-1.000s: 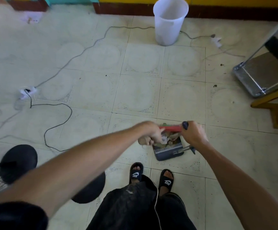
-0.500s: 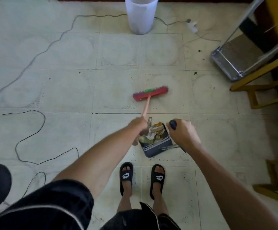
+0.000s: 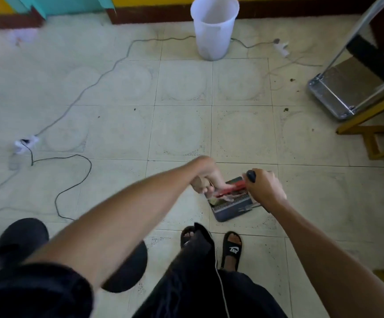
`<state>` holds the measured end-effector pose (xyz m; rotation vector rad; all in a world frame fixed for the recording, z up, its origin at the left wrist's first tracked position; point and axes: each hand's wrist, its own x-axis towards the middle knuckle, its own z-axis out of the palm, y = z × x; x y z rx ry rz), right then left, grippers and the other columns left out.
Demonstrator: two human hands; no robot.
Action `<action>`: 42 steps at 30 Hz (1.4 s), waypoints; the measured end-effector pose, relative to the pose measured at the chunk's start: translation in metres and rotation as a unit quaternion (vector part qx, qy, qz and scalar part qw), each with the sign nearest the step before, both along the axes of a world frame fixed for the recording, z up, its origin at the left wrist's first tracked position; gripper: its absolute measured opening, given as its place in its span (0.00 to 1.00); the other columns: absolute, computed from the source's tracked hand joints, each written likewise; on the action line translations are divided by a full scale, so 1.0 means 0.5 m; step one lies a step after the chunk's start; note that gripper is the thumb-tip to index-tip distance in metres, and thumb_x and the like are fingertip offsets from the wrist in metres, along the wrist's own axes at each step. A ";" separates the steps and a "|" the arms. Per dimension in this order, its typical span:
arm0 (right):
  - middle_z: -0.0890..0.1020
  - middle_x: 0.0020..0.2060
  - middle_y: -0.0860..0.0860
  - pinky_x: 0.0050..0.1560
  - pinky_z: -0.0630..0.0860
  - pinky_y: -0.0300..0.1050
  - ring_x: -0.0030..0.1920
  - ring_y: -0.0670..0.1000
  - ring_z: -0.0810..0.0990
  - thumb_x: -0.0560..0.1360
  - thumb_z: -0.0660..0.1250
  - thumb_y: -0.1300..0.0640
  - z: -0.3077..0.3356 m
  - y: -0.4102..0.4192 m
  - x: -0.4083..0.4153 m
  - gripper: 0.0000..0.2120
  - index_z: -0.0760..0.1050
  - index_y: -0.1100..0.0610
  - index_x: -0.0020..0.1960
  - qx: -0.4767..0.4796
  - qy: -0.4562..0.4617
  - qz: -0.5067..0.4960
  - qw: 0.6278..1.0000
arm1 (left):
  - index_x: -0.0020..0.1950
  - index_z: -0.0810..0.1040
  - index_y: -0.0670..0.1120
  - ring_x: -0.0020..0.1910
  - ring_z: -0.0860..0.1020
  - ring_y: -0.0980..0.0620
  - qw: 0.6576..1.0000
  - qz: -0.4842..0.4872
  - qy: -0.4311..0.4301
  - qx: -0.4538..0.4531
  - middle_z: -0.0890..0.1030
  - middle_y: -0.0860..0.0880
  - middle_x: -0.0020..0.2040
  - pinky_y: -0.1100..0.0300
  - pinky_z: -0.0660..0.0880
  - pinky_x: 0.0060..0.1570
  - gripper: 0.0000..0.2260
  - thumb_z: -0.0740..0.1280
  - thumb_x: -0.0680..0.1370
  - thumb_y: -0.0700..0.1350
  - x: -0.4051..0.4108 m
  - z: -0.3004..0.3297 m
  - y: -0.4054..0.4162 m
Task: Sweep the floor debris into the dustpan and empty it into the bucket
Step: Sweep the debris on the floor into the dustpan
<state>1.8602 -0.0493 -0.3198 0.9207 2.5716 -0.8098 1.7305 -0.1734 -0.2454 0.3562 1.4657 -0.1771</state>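
My left hand (image 3: 206, 177) is closed around the broom's handle, and the red broom head (image 3: 231, 188) lies over the mouth of the dark grey dustpan (image 3: 233, 208) on the floor in front of my feet. My right hand (image 3: 265, 188) grips the dustpan's upright handle, whose black end (image 3: 251, 176) sticks out above my fist. Crumpled wrappers and scraps (image 3: 218, 199) lie in the pan, partly hidden by the broom. The white plastic bucket (image 3: 214, 28) stands by the far wall, well ahead of the pan.
Grey and black cables (image 3: 76, 161) snake over the tiles at left, with a white plug block (image 3: 24, 143). A metal platform scale (image 3: 344, 92) and yellow wooden legs (image 3: 370, 125) stand at right. A black fan base (image 3: 126, 269) sits near my left foot. Small dark specks (image 3: 286, 109) dot the tiles.
The broom head, stretched out on the tiles ahead half a second ago, is back over the dustpan mouth. The view has tilted up, showing the whole bucket and the wall.
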 end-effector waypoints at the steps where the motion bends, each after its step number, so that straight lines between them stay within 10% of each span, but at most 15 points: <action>1: 0.79 0.29 0.49 0.22 0.64 0.35 0.25 0.45 0.75 0.79 0.63 0.50 0.003 0.002 0.006 0.12 0.74 0.55 0.40 0.003 0.001 0.002 1.000 | 0.53 0.72 0.40 0.16 0.64 0.58 1.000 -0.009 0.004 0.004 0.68 0.53 0.19 0.68 0.64 0.15 0.08 0.56 0.82 0.43 -0.023 0.023 0.001; 4: 0.79 0.29 0.50 0.24 0.69 0.37 0.26 0.47 0.77 0.78 0.64 0.54 0.007 0.005 0.016 0.12 0.72 0.54 0.37 0.001 0.000 0.001 1.000 | 0.62 0.72 0.43 0.15 0.64 0.57 0.998 -0.023 0.062 0.025 0.66 0.54 0.18 0.70 0.65 0.17 0.12 0.59 0.80 0.42 -0.091 0.066 0.010; 8: 0.82 0.36 0.56 0.37 0.81 0.51 0.34 0.57 0.80 0.79 0.61 0.47 0.005 -0.003 0.009 0.15 0.78 0.57 0.42 0.002 -0.007 0.001 1.000 | 0.48 0.75 0.44 0.14 0.66 0.55 0.987 -0.038 0.149 0.048 0.69 0.52 0.20 0.70 0.67 0.18 0.08 0.58 0.80 0.44 -0.145 0.077 0.037; 14: 0.81 0.36 0.55 0.35 0.81 0.49 0.33 0.56 0.80 0.78 0.62 0.47 -0.017 -0.009 -0.004 0.15 0.79 0.57 0.46 0.028 0.011 0.007 1.000 | 0.72 0.60 0.40 0.17 0.72 0.53 0.967 0.009 0.248 0.064 0.78 0.44 0.37 0.65 0.69 0.16 0.24 0.61 0.77 0.38 -0.104 -0.114 0.033; 19: 0.75 0.28 0.49 0.23 0.65 0.37 0.25 0.48 0.74 0.78 0.64 0.50 -0.029 -0.008 0.011 0.13 0.71 0.53 0.36 0.060 0.013 -0.001 0.998 | 0.50 0.76 0.38 0.13 0.72 0.52 0.987 -0.018 0.159 0.014 0.78 0.46 0.29 0.67 0.69 0.15 0.08 0.62 0.75 0.40 -0.009 -0.194 0.007; 24: 0.77 0.30 0.47 0.20 0.69 0.35 0.26 0.44 0.77 0.79 0.62 0.55 -0.004 0.010 0.049 0.07 0.77 0.55 0.45 0.032 -0.014 0.023 0.999 | 0.47 0.69 0.38 0.17 0.69 0.56 1.000 -0.001 0.012 0.008 0.73 0.50 0.21 0.68 0.68 0.18 0.03 0.60 0.78 0.38 0.035 -0.105 -0.006; 28: 0.80 0.32 0.51 0.30 0.82 0.48 0.29 0.50 0.80 0.78 0.62 0.55 0.019 0.034 0.072 0.08 0.78 0.55 0.44 0.041 -0.028 0.043 0.998 | 0.46 0.73 0.40 0.19 0.65 0.58 0.999 -0.011 0.037 0.038 0.70 0.53 0.19 0.69 0.64 0.19 0.04 0.59 0.78 0.36 -0.010 -0.013 0.004; 37: 0.78 0.27 0.47 0.26 0.71 0.40 0.26 0.47 0.75 0.78 0.65 0.52 0.013 0.052 0.112 0.15 0.74 0.52 0.33 -0.001 -0.016 0.108 0.994 | 0.38 0.69 0.42 0.21 0.63 0.56 0.987 0.053 0.121 0.091 0.66 0.52 0.16 0.71 0.64 0.20 0.14 0.57 0.82 0.46 -0.075 0.023 0.042; 40: 0.75 0.25 0.46 0.26 0.67 0.40 0.26 0.48 0.75 0.78 0.65 0.51 0.005 0.055 0.112 0.19 0.68 0.47 0.29 -0.002 -0.008 0.100 0.995 | 0.58 0.73 0.39 0.20 0.66 0.54 0.981 0.065 0.144 0.111 0.68 0.49 0.20 0.68 0.67 0.21 0.09 0.59 0.80 0.41 -0.093 -0.005 0.026; 42: 0.74 0.22 0.45 0.24 0.67 0.38 0.20 0.43 0.73 0.78 0.65 0.51 0.010 0.066 0.111 0.19 0.68 0.48 0.29 -0.004 0.004 0.080 0.997 | 0.72 0.59 0.37 0.22 0.69 0.54 0.976 0.054 0.165 0.129 0.72 0.46 0.27 0.63 0.70 0.22 0.24 0.60 0.77 0.33 -0.080 -0.051 -0.002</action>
